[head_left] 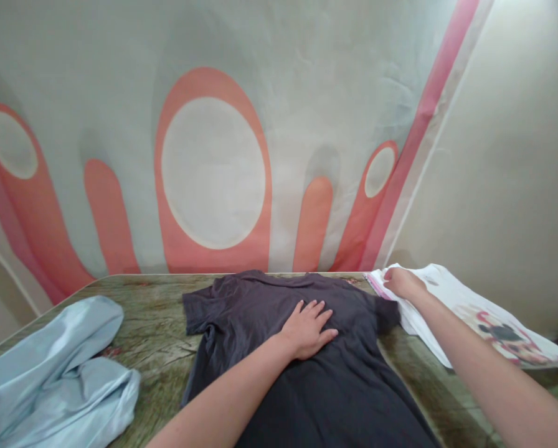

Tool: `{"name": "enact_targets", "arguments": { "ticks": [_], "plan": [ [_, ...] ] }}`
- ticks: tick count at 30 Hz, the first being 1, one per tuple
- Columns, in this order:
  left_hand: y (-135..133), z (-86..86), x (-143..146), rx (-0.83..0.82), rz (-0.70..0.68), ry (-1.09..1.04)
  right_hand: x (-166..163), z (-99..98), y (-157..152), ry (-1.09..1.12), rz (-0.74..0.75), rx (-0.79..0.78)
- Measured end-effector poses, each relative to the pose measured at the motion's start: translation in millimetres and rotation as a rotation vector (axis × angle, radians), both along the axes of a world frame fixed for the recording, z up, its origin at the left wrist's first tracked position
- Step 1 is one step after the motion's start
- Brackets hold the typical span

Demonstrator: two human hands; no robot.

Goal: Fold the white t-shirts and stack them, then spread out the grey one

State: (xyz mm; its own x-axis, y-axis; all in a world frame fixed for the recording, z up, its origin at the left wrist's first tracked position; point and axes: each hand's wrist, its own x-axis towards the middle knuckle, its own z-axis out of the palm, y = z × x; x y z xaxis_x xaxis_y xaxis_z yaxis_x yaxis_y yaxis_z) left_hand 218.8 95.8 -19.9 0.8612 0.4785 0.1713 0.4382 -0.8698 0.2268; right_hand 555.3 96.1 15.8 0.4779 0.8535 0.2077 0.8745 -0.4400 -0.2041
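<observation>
A dark T-shirt (279, 373) lies spread on the table, its short sleeves out to both sides and its collar at the far edge. My left hand (307, 330) rests flat on the upper middle of it, fingers spread. At the far right, my right hand (404, 285) is closed at the corner of a white garment (440, 280) with a printed figure, its fingers pinching the cloth near a pink-edged strip. The fingertips there are partly hidden. This white garment lies flat beside the dark right sleeve, close to it.
A crumpled light blue cloth (50, 379) lies on the left of the wood-patterned table (152, 323). Behind the table's far edge stands a wall hanging (288, 93) with orange and pink shapes. A plain wall (507, 186) is on the right.
</observation>
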Motion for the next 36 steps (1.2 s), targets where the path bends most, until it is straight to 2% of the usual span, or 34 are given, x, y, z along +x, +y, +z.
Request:
{"name": "enact_targets", "arguments": {
  "ticks": [3, 9, 13, 15, 16, 18, 20, 21, 25, 28, 31, 36],
  "plan": [
    [0, 1.7, 0, 0.007, -0.002, -0.011, -21, -5.8, 15, 0.008, 0.107, -0.017],
    [-2, 9.6, -5, 0.042, -0.040, -0.041, -89, -15.4, 64, 0.063, 0.316, 0.019],
    [-3, 15.2, -7, 0.055, -0.096, -0.065, -128, -32.0, 85, 0.075, 0.380, 0.048],
    [5, 20.4, -10, 0.053, -0.101, -0.071, -140, -41.0, 88, 0.073, 0.380, 0.066],
    [13, 23.9, -14, 0.057, -0.058, -0.074, -144, -44.6, 88, 0.072, 0.379, 0.078],
    [37, 31.2, -31, 0.071, 0.169, -0.093, -146, -49.3, 88, 0.078, 0.383, 0.105],
    [64, 36.3, -57, 0.075, 0.583, -0.150, -145, -51.0, 87, 0.092, 0.394, 0.143],
    [78, 37.0, -73, 0.087, 0.694, -0.161, -144, -51.1, 86, 0.101, 0.401, 0.164],
    [110, 25.2, -130, 0.119, 0.987, -0.184, -140, -52.3, 83, 0.138, 0.425, 0.237],
    [119, 9.9, -150, 0.109, 1.106, -0.193, -141, -54.5, 79, 0.151, 0.441, 0.281],
    [123, 1.1, -153, 0.101, 1.134, -0.215, -142, -51.6, 78, 0.151, 0.417, 0.323],
    [126, 5.4, -154, 0.106, 1.137, -0.293, -138, -27.3, 86, 0.068, 0.315, 0.149]
  ]
}}
